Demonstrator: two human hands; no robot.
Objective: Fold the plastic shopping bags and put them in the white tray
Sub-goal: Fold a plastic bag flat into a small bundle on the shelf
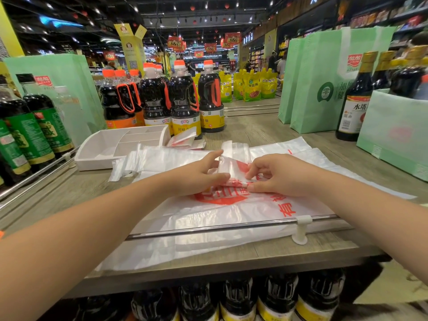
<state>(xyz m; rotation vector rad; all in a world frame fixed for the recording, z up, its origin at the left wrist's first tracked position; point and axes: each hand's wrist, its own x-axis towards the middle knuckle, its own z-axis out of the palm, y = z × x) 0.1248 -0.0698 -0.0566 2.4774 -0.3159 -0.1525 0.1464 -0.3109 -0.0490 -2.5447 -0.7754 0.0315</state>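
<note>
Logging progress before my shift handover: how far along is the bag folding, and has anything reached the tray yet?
Done: a few folded bags lie beside the white tray, whose visible compartments look empty. In hand: the left hand steadies and the right hand pinches a half-folded bag. Left: the flat bags underneath, then traying everything.

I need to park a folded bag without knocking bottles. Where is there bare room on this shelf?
Bare wood lies before the white tray, left of the spread bags, and behind them between the soy bottles and green totes. The middle is crowded: the left hand and right hand handle a bag there.
</note>
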